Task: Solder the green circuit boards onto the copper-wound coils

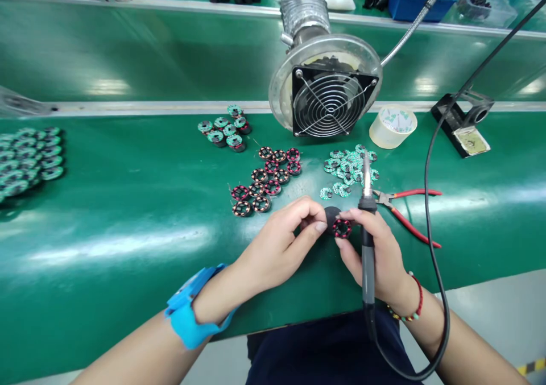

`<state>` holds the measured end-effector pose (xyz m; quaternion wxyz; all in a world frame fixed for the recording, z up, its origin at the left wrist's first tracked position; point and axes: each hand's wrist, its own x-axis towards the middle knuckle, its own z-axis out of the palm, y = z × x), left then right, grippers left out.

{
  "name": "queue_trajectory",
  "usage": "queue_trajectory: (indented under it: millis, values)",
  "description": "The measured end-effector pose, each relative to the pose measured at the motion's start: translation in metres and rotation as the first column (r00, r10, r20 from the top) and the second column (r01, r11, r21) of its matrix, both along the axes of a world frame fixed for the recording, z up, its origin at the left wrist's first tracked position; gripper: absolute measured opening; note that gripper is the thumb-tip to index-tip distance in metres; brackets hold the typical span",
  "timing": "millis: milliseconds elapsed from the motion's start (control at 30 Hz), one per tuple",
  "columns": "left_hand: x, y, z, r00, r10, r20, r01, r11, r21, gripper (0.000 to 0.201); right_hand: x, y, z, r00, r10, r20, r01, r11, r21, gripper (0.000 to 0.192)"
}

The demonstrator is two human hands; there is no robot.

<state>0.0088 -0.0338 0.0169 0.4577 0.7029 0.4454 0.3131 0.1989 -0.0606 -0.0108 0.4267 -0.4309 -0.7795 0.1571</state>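
Head view: left hand and right hand pinch the coil ring; keep the soldering iron tip clear of fingers.

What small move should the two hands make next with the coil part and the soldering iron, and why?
Probably swing the soldering iron tip down to the coil part. The right hand holds the iron with its tip pointing away, while both the right and the left hand pinch the part.

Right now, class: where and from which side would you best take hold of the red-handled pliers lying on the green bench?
Probably the red handles of the pliers, approached from the right: they splay open toward that side, away from the right hand and soldering iron.
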Motion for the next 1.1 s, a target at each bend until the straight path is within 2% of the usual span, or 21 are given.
queue_trajectory:
  millis: [100, 200, 267, 333, 433, 600, 700, 800, 933, 1000, 1100]
  values:
    - [0.0, 0.001, -0.002, 0.998, 0.057, -0.004, -0.057, 0.998, -0.014, 0.014, 0.001, -0.001, 0.0, 0.996, -0.052, -0.07, 0.052, 0.999, 0.003, 0.058]
    - [0.001, 0.003, -0.003, 0.984, 0.163, 0.074, -0.147, 0.971, -0.186, 0.013, 0.002, -0.001, -0.002, 0.994, -0.062, -0.091, 0.064, 0.998, 0.014, 0.059]
    - [0.002, 0.003, -0.003, 0.977, 0.169, 0.132, -0.123, 0.946, -0.301, 0.013, 0.002, -0.001, -0.002, 0.996, -0.052, -0.073, 0.054, 0.998, 0.021, 0.059]
    - [0.004, 0.003, -0.002, 0.981, 0.102, 0.168, -0.036, 0.934, -0.354, 0.017, 0.001, 0.0, -0.003, 0.999, -0.038, -0.039, 0.039, 0.999, 0.024, 0.057]
    - [0.005, 0.003, -0.003, 0.991, 0.016, 0.133, 0.03, 0.941, -0.337, 0.02, -0.001, 0.001, -0.003, 1.0, -0.018, 0.009, 0.018, 1.0, -0.001, 0.054]
    - [0.005, 0.002, -0.007, 0.997, 0.028, 0.073, -0.005, 0.956, -0.294, 0.021, -0.001, 0.0, -0.004, 0.996, 0.075, 0.057, -0.072, 0.996, -0.054, 0.05]
    - [0.004, 0.003, -0.006, 0.997, 0.044, 0.06, -0.027, 0.965, -0.26, 0.02, 0.0, 0.0, -0.004, 0.992, 0.089, 0.094, -0.083, 0.995, -0.062, 0.045]
    - [0.0, 0.006, -0.002, 0.991, 0.126, 0.042, -0.112, 0.965, -0.238, 0.019, 0.0, 0.001, -0.003, 0.996, 0.054, 0.069, -0.049, 0.997, -0.062, 0.046]
    - [-0.005, 0.009, 0.0, 0.957, 0.28, 0.076, -0.245, 0.921, -0.304, 0.02, 0.002, 0.0, -0.003, 1.0, -0.012, 0.017, 0.012, 0.999, -0.041, 0.053]
    - [-0.004, 0.009, -0.001, 0.971, 0.223, 0.086, -0.175, 0.909, -0.378, 0.021, 0.002, 0.0, -0.003, 1.0, -0.025, -0.012, 0.025, 0.999, -0.031, 0.055]
    - [0.002, 0.005, -0.002, 0.992, 0.003, 0.123, 0.059, 0.866, -0.496, 0.023, 0.002, 0.001, -0.002, 0.999, -0.02, -0.046, 0.019, 1.0, -0.023, 0.055]
